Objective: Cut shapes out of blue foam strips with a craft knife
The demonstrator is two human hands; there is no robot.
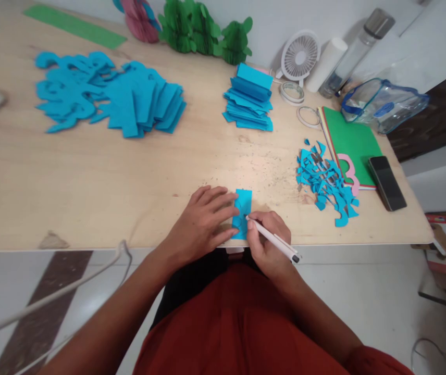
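Observation:
A small blue paper strip (243, 200) lies upright in view near the table's front edge, with faint drawn lines on it. My left hand (208, 217) rests flat with its fingers spread, the fingertips on the strip's left side. In my right hand (269, 237) is a white pen (273, 239), its tip touching the strip's right side. Farther back stands a stack of blue paper pieces (249, 99). Blue cut-out shapes (70, 88) and more blue pieces (145, 99) are piled at the back left. Small blue scraps (322, 177) lie to the right.
Green folded-paper figures (191, 28), a small white fan (300, 54), tape rolls (292, 92) and a bottle (358, 52) line the back. A green-covered stack (354, 140), pink cut-out (348, 169), phone (387, 183) and clear bag (387, 104) are at the right.

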